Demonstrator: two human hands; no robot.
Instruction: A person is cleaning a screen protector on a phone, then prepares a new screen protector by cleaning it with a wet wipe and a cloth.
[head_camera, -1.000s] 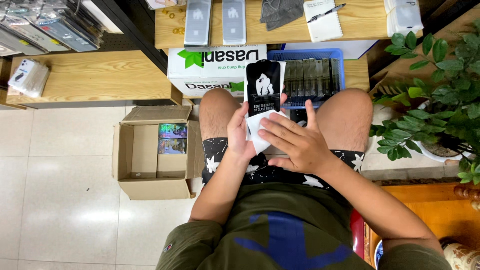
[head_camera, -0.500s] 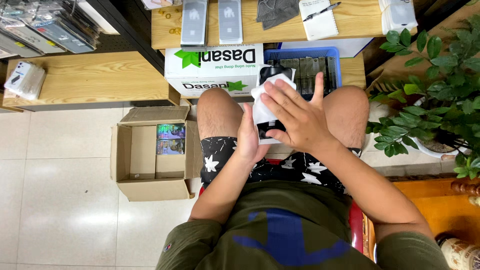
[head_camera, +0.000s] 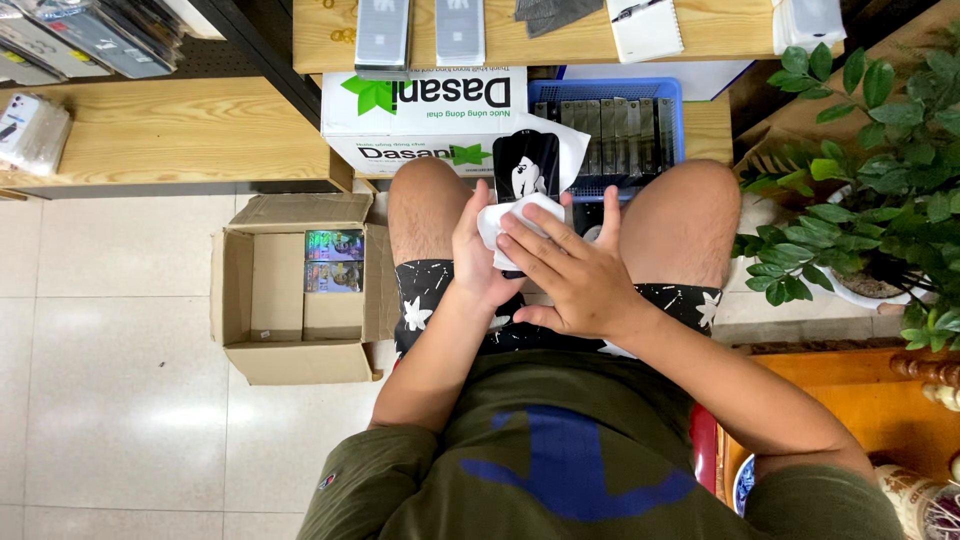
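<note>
Head view looks straight down at a person sitting with bare knees apart. The left hand (head_camera: 478, 262) is curled around the lower part of a flat black phone-shaped piece (head_camera: 526, 175), holding it upright over the lap. The right hand (head_camera: 570, 275) has its fingers mostly stretched out and presses a white cloth (head_camera: 512, 218) flat against the front of that black piece. The cloth is soft and crumpled; the black piece is smooth and shiny with rounded corners and a pale picture on it.

There is not much room in front. Just past the knees stands a white carton with green stars (head_camera: 425, 118), and beside it a blue plastic basket (head_camera: 668, 110) packed with thin dark slabs standing on edge. Above these runs the edge of a wooden table (head_camera: 540, 45) with two grey flat packs, a notepad and a pen on it.

To the person's left the floor is pale, shiny tile (head_camera: 110, 350), with open space around an open brown cardboard box (head_camera: 240, 300). Two shiny little packs lie inside it. A low wooden shelf (head_camera: 170, 140) sits further off.

To the right, a leafy green plant (head_camera: 860, 190) in a white pot crowds close to the knee, beside a carved orange wooden piece (head_camera: 860, 420).
</note>
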